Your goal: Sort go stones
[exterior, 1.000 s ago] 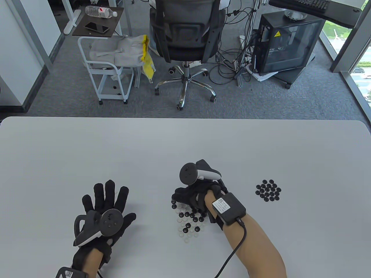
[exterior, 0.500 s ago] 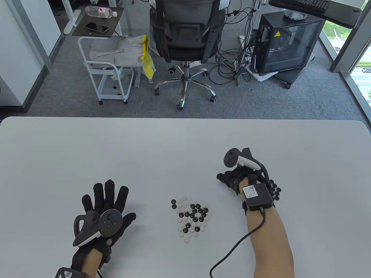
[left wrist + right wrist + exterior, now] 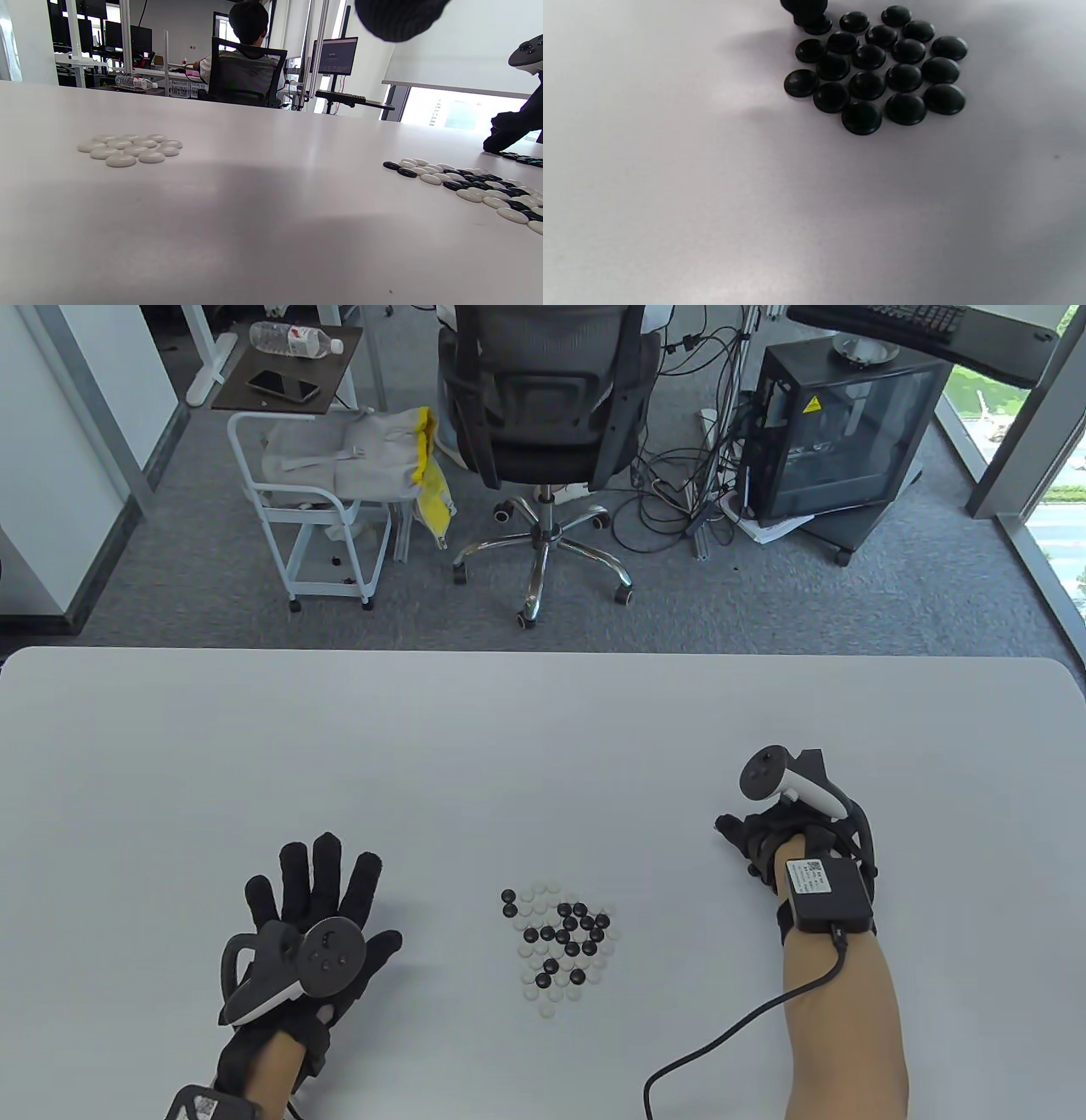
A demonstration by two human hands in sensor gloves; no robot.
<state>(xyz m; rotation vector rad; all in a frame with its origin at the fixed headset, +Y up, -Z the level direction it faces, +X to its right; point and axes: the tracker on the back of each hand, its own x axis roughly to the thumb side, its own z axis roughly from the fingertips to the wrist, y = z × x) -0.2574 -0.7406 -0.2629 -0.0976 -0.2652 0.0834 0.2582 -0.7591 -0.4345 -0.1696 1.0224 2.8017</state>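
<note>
Resting flat, left hand (image 3: 310,933) fingers spread, holding nothing — right hand (image 3: 768,836) fingertip touching black pile (image 3: 878,67), grip unclear

The table view looks steeply down on the table (image 3: 543,729). Both wrist views sit low and close to its surface. The left wrist view shares the mixed stones (image 3: 471,188) with it.

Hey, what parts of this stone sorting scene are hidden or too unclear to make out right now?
- Black stones pile: table view, covered by the right hand.
- White stones pile: table view, not visible near the left hand.
- Whether the right hand's fingertip holds a stone: right wrist view, cut off by top edge.
- Mixed pile: left wrist view, cut off by right edge.
</note>
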